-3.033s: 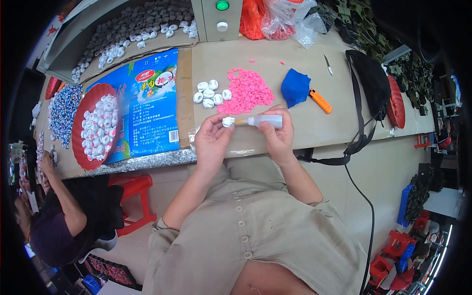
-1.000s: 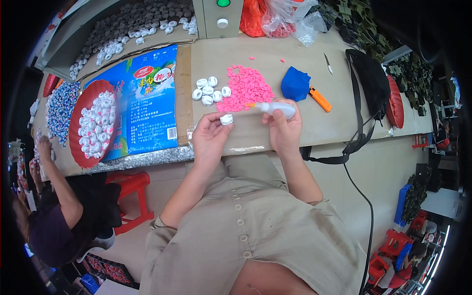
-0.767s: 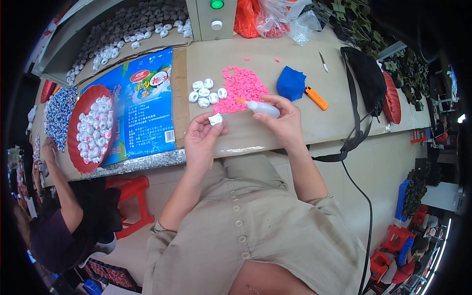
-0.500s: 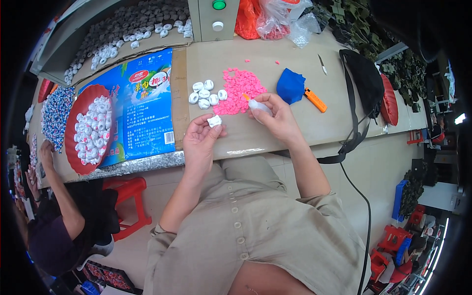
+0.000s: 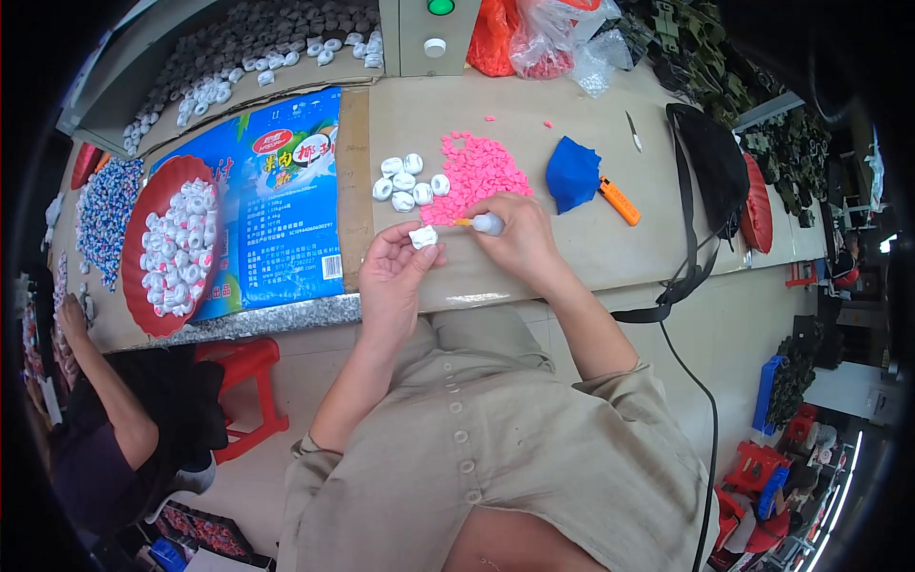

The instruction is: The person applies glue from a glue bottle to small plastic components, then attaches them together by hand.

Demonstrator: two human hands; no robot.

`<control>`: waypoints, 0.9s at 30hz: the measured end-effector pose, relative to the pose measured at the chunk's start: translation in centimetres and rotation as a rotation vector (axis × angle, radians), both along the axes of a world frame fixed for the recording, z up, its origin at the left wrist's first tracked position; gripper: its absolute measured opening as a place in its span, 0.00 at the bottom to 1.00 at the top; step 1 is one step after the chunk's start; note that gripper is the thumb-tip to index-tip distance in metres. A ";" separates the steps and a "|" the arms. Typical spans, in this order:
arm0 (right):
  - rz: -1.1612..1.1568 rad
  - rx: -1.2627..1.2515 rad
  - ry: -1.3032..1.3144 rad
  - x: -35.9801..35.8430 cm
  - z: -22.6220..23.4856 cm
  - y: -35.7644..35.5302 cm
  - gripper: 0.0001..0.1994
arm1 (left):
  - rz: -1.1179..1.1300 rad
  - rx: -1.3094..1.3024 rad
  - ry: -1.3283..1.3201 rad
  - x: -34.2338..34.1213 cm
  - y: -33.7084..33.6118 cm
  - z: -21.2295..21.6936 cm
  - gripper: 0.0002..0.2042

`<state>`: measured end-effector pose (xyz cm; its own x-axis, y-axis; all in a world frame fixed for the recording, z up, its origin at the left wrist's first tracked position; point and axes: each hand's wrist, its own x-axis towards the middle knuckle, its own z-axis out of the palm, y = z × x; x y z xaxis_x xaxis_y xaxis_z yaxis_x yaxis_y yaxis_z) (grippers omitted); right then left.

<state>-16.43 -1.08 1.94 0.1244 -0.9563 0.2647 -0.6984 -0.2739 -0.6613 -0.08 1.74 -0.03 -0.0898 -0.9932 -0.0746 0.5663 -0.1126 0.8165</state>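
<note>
Between the fingertips of my left hand [image 5: 400, 259] is a small white moulded piece [image 5: 423, 236], held just above the table's near side. My right hand [image 5: 518, 238] grips a small clear glue bottle [image 5: 489, 224], its yellowish tip pointing left at the white piece with a short gap between them. Behind my hands lies a heap of small flat pink pieces [image 5: 481, 174]. Several white rounded pieces with dark lines [image 5: 403, 181] sit in a cluster left of the heap.
A red bowl [image 5: 143, 300] of white and pink pieces stands on blue printed cardboard [image 5: 286, 219]. To the right lie a blue cloth [image 5: 573, 173], an orange-handled cutter [image 5: 620, 201], a small knife [image 5: 633, 131] and a black strapped bag [image 5: 707, 162]. At the left, a co-worker's arm [image 5: 105, 372] reaches onto the table.
My right hand has turned the glue bottle so its tip points left, toward the white piece. My left hand has barely moved. The co-worker's hand has shifted slightly nearer.
</note>
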 end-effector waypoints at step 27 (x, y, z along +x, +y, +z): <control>0.097 0.471 -1.017 1.8 0.6 3.3 0.04 | -0.221 -0.114 -0.224 -0.3 0.2 -0.4 0.16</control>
